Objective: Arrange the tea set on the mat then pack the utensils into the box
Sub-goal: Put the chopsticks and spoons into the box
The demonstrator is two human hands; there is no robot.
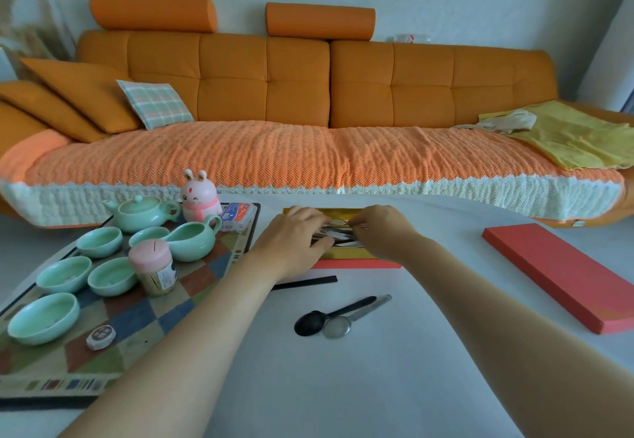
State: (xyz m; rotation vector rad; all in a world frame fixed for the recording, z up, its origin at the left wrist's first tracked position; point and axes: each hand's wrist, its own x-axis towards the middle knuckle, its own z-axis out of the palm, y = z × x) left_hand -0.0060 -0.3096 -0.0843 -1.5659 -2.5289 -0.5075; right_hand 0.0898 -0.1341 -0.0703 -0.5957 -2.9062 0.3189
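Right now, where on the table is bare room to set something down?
Bare table lies between the two spoons and the red lid, and in front of the spoons toward the near edge. Crowded: the mat, full of cups, and the box, where the left hand and right hand grip utensils.

A home living room: an orange sofa (267, 87) with cushions (156, 104) behind a low white table (411, 352).
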